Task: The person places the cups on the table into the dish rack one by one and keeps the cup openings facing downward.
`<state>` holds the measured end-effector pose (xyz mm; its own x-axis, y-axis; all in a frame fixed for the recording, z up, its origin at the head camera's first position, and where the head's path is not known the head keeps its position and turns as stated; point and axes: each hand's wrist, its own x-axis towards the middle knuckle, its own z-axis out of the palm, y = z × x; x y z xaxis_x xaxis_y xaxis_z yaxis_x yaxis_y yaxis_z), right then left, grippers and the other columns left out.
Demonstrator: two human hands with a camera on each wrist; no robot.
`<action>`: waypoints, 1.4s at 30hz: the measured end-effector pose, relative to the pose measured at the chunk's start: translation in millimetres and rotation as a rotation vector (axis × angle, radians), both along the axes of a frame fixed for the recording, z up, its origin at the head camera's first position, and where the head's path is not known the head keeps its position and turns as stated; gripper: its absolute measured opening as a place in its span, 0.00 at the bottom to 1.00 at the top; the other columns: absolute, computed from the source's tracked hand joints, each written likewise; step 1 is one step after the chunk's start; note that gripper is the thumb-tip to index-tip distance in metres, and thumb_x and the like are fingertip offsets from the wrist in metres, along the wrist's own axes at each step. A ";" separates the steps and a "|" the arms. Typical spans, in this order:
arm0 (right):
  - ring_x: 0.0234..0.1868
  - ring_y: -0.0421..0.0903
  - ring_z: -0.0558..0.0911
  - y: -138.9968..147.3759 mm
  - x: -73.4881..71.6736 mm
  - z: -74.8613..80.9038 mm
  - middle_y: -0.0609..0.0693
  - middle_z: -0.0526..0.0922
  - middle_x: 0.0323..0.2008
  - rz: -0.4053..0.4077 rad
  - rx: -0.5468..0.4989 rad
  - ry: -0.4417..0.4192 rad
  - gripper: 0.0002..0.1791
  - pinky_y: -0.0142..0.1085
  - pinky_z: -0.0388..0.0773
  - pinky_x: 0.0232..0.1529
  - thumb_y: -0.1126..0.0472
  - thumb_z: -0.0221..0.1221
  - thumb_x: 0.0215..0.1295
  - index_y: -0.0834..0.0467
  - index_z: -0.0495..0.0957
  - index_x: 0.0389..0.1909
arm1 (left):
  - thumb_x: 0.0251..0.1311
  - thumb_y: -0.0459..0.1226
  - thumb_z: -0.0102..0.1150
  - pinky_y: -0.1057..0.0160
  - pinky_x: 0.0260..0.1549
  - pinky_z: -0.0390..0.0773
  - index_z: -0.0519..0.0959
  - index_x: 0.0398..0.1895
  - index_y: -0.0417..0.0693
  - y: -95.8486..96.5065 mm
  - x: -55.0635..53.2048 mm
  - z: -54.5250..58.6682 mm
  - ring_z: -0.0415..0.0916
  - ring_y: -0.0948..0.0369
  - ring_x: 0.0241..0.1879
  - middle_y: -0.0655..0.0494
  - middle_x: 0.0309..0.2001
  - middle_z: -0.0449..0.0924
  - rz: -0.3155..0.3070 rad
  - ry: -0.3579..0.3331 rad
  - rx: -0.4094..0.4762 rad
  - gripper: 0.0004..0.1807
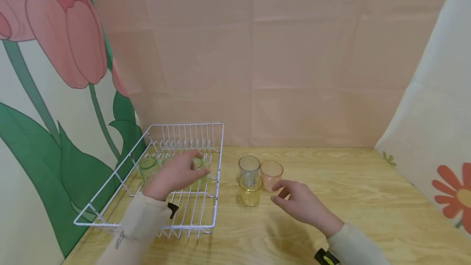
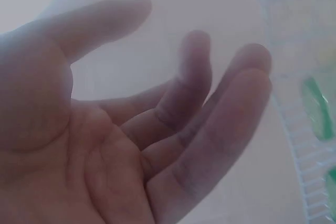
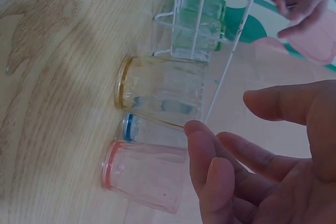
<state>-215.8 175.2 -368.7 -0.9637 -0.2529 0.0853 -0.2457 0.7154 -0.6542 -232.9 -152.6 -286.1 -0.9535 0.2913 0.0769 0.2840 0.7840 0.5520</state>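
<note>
My left hand [image 1: 174,175] is raised over the white wire dish rack [image 1: 217,183], its fingers loosely bent around empty air. Green glasses stand in the rack below it: one green glass [image 1: 148,166] at the left, another green glass [image 1: 200,181] at the right, partly covered by the hand. To the right of the rack, a yellow glass [image 1: 250,195], a grey-blue glass [image 1: 249,162] and a pink glass [image 1: 271,171] stand close together. My right hand [image 1: 301,203] hovers beside the pink and yellow glasses, fingers relaxed and apart, holding nothing.
The rack and glasses stand on a wood-grain table [image 1: 342,187]. Behind rises a plain pinkish cloth backdrop [image 1: 294,72]. A tulip-printed cloth [image 1: 70,44] closes the left side, and a flower-printed white cloth [image 1: 434,126] the right.
</note>
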 end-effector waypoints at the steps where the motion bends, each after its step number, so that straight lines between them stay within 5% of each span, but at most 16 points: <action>1: 0.24 0.42 0.79 -0.2 -1.0 -0.5 0.48 0.85 0.31 -0.003 0.005 0.001 0.14 0.38 0.76 0.26 0.54 0.65 0.66 0.57 0.80 0.47 | 0.64 0.44 0.64 0.62 0.22 0.71 0.75 0.58 0.39 4.2 7.1 0.4 0.69 0.62 0.19 0.56 0.22 0.75 -0.012 0.021 0.000 0.24; 8: 0.27 0.42 0.79 -2.5 -13.0 -6.7 0.48 0.84 0.30 -0.028 -0.027 0.015 0.20 0.38 0.76 0.27 0.52 0.61 0.69 0.63 0.79 0.52 | 0.63 0.46 0.65 0.64 0.24 0.72 0.79 0.47 0.45 38.2 49.2 -1.8 0.71 0.67 0.20 0.64 0.23 0.76 -0.136 0.123 -0.040 0.16; 14: 0.25 0.48 0.81 -11.3 -25.0 -14.3 0.51 0.85 0.28 -0.037 -0.116 -0.029 0.21 0.38 0.77 0.25 0.55 0.59 0.71 0.67 0.77 0.56 | 0.63 0.47 0.66 0.68 0.23 0.72 0.80 0.47 0.46 58.5 67.2 -5.3 0.70 0.71 0.19 0.68 0.22 0.75 -0.256 0.113 -0.030 0.17; 18: 0.25 0.49 0.81 -17.2 -30.8 -17.2 0.53 0.85 0.29 -0.051 -0.138 -0.056 0.21 0.37 0.78 0.26 0.54 0.57 0.73 0.66 0.76 0.56 | 0.62 0.48 0.67 0.69 0.21 0.72 0.80 0.47 0.46 63.9 68.8 -6.5 0.70 0.72 0.18 0.68 0.21 0.75 -0.277 0.087 -0.011 0.17; 28: 0.25 0.50 0.80 -23.8 -40.2 -24.3 0.53 0.85 0.29 -0.116 -0.172 -0.153 0.25 0.36 0.73 0.21 0.47 0.56 0.73 0.64 0.76 0.56 | 0.62 0.48 0.66 0.66 0.22 0.73 0.80 0.46 0.47 60.6 60.9 -13.0 0.72 0.69 0.20 0.65 0.24 0.77 -0.191 0.049 0.016 0.17; 42: 0.24 0.51 0.81 -35.0 -50.0 -34.4 0.52 0.86 0.24 -0.115 -0.190 -0.203 0.20 0.35 0.70 0.19 0.55 0.54 0.72 0.65 0.75 0.56 | 0.64 0.49 0.63 0.63 0.23 0.73 0.79 0.51 0.47 53.7 54.4 -7.1 0.73 0.66 0.21 0.64 0.27 0.79 -0.129 0.057 0.067 0.19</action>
<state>-265.8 140.2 -403.1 -0.9873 -0.1395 -0.0764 -0.0211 0.5910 -0.8064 -178.5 -98.9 -293.2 -0.9019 0.4037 0.1536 0.4127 0.7005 0.5822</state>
